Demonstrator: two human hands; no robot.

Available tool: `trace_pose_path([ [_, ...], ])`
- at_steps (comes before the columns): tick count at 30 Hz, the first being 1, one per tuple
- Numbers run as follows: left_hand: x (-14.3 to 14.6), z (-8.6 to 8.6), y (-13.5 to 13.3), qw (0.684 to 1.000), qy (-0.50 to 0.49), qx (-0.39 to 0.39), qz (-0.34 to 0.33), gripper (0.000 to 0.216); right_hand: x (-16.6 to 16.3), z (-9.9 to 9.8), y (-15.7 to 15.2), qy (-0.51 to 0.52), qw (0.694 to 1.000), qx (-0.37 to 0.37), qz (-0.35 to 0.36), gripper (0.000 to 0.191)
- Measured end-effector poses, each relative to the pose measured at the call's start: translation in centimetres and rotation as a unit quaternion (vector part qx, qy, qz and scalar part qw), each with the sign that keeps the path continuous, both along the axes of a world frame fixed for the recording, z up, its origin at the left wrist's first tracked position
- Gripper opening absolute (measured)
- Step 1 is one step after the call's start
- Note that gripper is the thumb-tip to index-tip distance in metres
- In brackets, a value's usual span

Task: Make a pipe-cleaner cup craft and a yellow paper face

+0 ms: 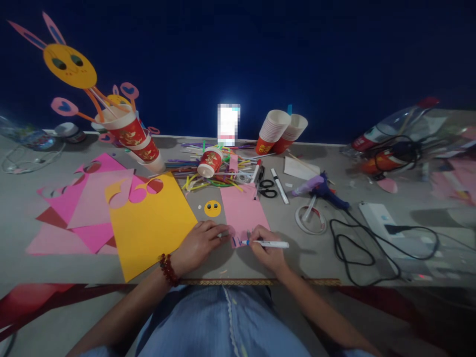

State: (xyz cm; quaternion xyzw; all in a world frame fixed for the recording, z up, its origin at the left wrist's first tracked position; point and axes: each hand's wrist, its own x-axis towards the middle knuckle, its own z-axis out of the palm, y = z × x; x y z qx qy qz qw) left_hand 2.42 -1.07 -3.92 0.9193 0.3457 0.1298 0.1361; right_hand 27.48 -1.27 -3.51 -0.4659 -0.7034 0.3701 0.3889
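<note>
My right hand (266,248) grips a white marker (275,244), its blue tip against the near edge of a pink paper sheet (245,208). Short blue strokes show on the sheet beside the tip. My left hand (203,243) lies flat with fingers stretched out, their tips at the sheet's left edge near the strokes. A beaded bracelet (168,270) circles that wrist. Just beyond the left hand is a small yellow paper disc (212,208) with two drawn eyes. A yellow paper sheet (148,223) reaches close to my left forearm.
Pink cut papers (92,198) lie left, before stacked red cups (128,134) bearing a yellow rabbit face (70,66). Behind are pipe cleaners (178,171), a lit phone (228,124) and paper cups (274,131). Scissors (267,188), tape (311,219), a glue gun (323,191) and a cable (345,253) lie right.
</note>
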Motion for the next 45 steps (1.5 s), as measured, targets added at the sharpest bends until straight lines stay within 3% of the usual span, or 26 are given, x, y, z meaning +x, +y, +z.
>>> trace_pose_path([
  [18, 0.01, 0.01, 0.00, 1.000, 0.009, 0.008, -0.001, 0.036, -0.29, 0.09, 0.19, -0.075, 0.997, 0.008, -0.015, 0.014],
  [45, 0.01, 0.14, -0.01, 1.000, 0.002, -0.002, 0.000, 0.035, -0.30, 0.50, 0.11, -0.068, 0.998, 0.007, -0.009, 0.013],
])
